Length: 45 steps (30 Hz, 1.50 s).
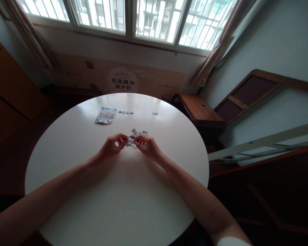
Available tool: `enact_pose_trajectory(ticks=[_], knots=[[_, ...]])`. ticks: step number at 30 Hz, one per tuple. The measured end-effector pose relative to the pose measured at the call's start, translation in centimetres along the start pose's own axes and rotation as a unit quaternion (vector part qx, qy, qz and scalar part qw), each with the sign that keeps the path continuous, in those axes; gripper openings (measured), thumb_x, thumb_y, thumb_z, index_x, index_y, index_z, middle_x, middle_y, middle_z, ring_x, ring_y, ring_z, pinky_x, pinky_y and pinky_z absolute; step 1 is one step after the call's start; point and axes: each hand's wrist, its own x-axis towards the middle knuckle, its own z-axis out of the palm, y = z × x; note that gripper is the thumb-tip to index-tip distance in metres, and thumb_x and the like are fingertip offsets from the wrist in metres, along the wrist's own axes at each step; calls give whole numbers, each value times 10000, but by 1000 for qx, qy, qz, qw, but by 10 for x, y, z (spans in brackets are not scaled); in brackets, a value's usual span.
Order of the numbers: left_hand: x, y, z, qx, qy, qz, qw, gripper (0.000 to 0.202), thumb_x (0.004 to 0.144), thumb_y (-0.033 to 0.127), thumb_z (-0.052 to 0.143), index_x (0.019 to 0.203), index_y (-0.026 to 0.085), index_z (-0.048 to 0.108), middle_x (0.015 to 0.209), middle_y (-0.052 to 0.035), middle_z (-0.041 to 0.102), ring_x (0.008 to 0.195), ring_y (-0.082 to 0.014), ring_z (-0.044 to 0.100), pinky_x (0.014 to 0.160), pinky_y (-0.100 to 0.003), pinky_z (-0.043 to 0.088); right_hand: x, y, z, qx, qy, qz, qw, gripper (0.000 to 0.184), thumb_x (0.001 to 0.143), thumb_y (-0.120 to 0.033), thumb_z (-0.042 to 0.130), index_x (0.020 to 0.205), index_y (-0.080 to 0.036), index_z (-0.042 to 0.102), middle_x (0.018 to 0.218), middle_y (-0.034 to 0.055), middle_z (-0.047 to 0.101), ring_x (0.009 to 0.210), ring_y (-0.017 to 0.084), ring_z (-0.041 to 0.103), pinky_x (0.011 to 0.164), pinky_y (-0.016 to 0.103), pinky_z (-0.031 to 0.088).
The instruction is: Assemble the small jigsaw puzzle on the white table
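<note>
The L hand [114, 144] and R hand [147, 146], both curled, should pick lightly at the puzzle pcs [132, 137] ctr-frame on the worktop [118, 205], w/o scattering them; can't tell if either grip pinches one.

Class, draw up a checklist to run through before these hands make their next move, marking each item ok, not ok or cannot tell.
1. Left hand at the puzzle pile: ok, at its left side.
2. Right hand at the pile: ok, at its right side.
3. Firm grip on a piece: cannot tell, too small.
4. Pile spread out singly: not ok, pieces crowd together.
5. Row of pieces clear of both hands: ok.
6. Blue printed sheet uncovered: ok.
</note>
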Motion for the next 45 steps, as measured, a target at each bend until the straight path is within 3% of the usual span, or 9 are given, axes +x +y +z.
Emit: enact_pose_trajectory(ticks=[45], knots=[[-1, -3, -1, -15, -16, -8, 1000, 192, 836, 342, 556, 869, 157, 596, 656, 4, 622, 517, -98, 600, 410, -150, 425, 0, 2, 1, -7, -9, -7, 1000, 65, 835, -194, 578, 819, -164, 634, 748, 9, 625, 635, 96, 545, 636, 224, 450]])
